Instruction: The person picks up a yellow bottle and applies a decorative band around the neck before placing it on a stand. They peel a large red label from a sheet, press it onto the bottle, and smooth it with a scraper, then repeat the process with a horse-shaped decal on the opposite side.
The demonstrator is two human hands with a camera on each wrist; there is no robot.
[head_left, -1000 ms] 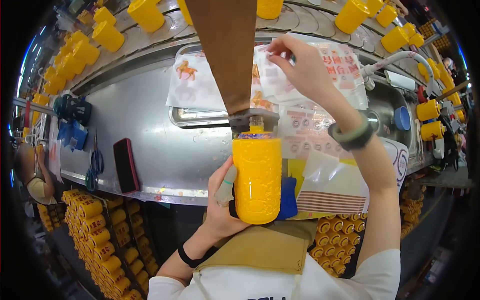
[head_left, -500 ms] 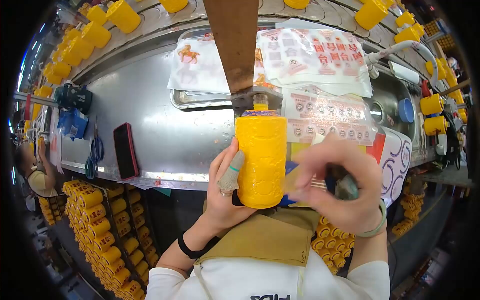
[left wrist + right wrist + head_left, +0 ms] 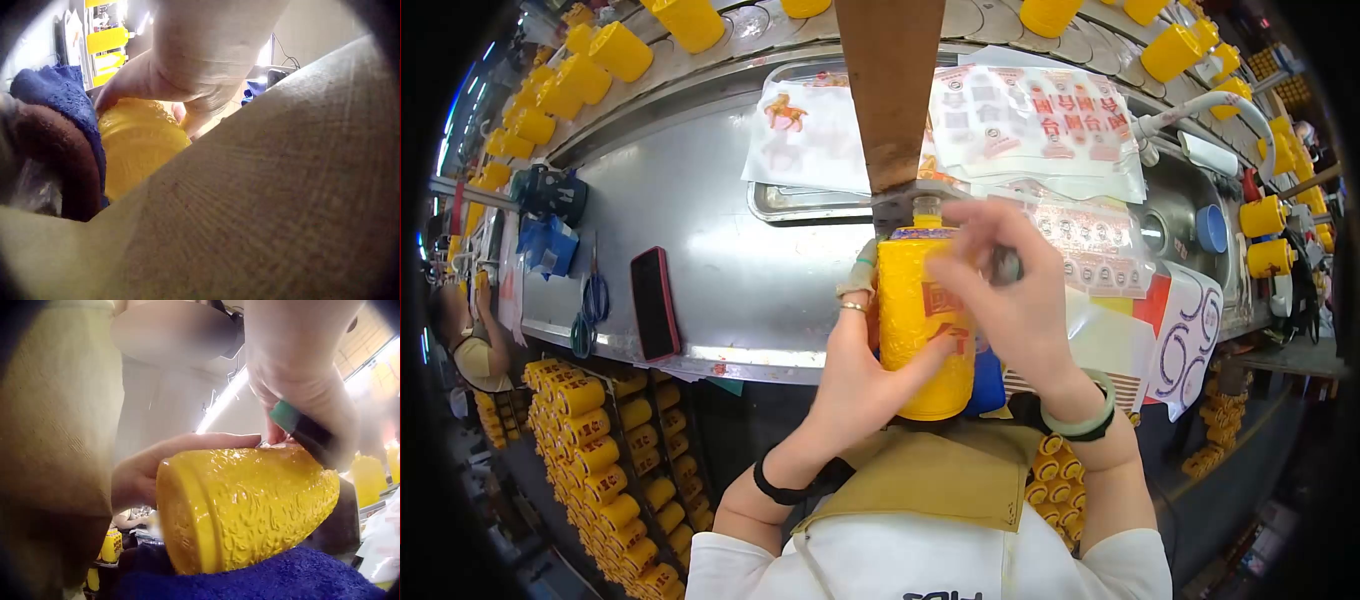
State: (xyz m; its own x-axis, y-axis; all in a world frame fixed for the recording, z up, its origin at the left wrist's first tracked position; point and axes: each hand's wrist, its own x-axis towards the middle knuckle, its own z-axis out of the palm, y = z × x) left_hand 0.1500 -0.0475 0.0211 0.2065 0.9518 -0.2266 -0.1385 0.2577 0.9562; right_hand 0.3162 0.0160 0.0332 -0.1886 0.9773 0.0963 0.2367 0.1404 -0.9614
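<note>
Here's the yellow bottle, out at the middle of the table's near edge, neck pointing at the brown post. The left hand has it firmly: thumb laid across the front, fingers round the left side, one of them in a pale cover. And in from the right comes the right hand, fingers bent at the bottle's upper part, right beside the red characters; they're blurred, so whether they pinch anything I cannot tell. Below, a blue cloth lies right against the bottle's underside in the right wrist view.

Across the table, printed sheets spread along the far edge, some over a metal tray. Over left, a phone lies by the near edge, scissors closer to the near left corner. At the right end, a blue bowl sits in the sink.
</note>
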